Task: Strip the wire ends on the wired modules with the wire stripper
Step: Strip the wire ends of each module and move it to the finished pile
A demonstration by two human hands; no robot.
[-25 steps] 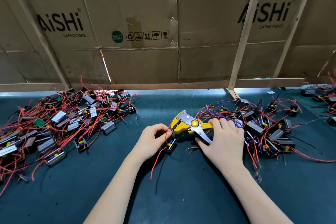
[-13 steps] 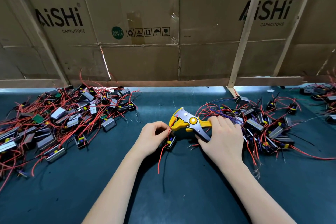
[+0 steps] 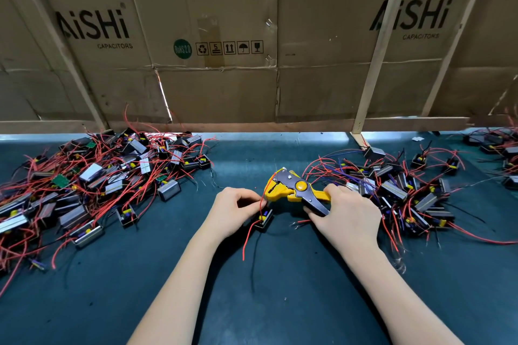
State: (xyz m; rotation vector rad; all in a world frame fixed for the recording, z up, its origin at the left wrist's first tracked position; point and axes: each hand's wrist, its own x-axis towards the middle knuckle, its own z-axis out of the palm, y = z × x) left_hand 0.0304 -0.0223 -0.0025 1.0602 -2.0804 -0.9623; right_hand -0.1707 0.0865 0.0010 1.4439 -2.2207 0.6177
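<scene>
While right hand (image 3: 346, 213) grips stripper (image 3: 294, 188), left hand (image 3: 234, 210) pinches red wire (image 3: 262, 199).

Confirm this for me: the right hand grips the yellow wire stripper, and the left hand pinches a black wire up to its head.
One thing is wrong: the wire color. In the head view the left hand pinches a red wire, not a black one, up to the head of the yellow wire stripper. The right hand does grip the stripper's handles.
</scene>
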